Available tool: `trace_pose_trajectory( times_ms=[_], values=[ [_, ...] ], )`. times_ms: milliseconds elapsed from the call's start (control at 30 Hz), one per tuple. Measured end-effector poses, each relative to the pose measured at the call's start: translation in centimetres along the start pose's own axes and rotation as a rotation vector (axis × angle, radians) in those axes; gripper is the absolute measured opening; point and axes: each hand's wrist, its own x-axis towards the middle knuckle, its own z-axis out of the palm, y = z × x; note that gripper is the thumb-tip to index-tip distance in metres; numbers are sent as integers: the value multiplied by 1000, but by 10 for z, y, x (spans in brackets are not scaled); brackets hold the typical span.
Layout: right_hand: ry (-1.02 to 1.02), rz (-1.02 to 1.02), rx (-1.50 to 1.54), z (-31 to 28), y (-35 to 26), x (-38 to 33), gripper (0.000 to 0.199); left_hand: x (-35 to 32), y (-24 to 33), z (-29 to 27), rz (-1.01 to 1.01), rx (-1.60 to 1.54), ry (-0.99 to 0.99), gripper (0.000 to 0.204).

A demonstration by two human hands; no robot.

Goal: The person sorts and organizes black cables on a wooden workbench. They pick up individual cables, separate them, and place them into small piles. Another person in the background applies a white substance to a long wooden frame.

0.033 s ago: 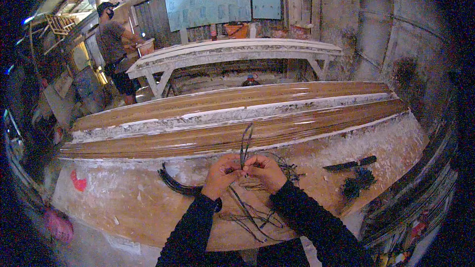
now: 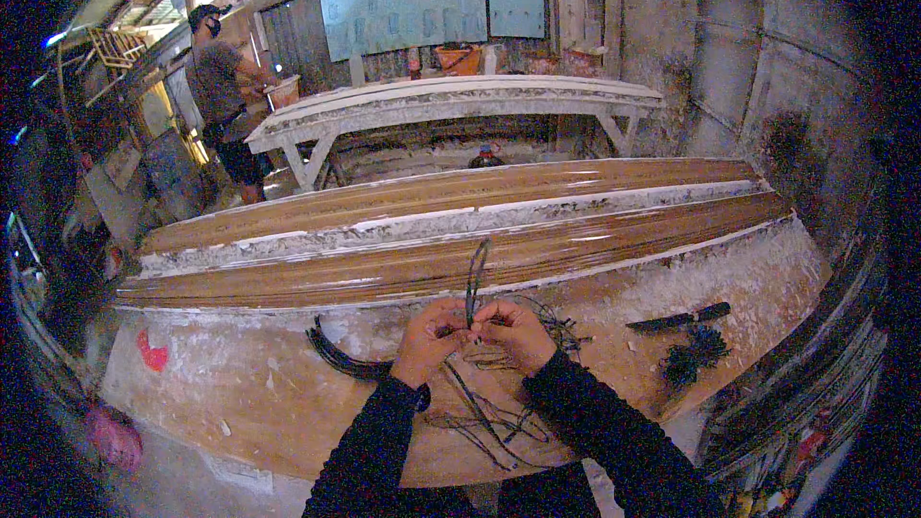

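Both hands meet over the plaster-crusted brown workbench. The left hand and right hand pinch a thin dark wire bundle between closed fingers.

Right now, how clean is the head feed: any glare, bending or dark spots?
Head view: fisheye bends the brown moulding and workbench edges; rim blacked out; daylight blows out the top; both hands (left hand, right hand) and wire bundle are evenly lit, slightly soft.

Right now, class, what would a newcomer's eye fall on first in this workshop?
Two hands, left hand and right hand, meet at the centre over the plaster-splashed workbench, pinching a looped bundle of dark wire that stands upright. Behind them lie long brown moulded strips. At far left a person stands working.
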Motion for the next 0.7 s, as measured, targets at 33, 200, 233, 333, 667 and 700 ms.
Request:
trace_pose_trajectory(
  times_ms=[33,200,233,333,667,700],
  values=[
    [8,15,-5,0,1,0,6,1,-1,-1,26,44,5,34],
    [11,54,47,0,-1,-1,7,3,-5,3,174,190,53,28],
    [-4,65,57,-1,-3,-2,8,3,-4,4,141,235,51,26],
    [-10,34,-59,-2,-6,-1,9,0,2,3,45,340,36,21],
    [17,-11,-174,3,-7,-3,13,-2,18,5,31,205,69,17],
    [23,-5,-184,3,-8,-4,14,-2,18,5,27,189,72,17]
  ],
)
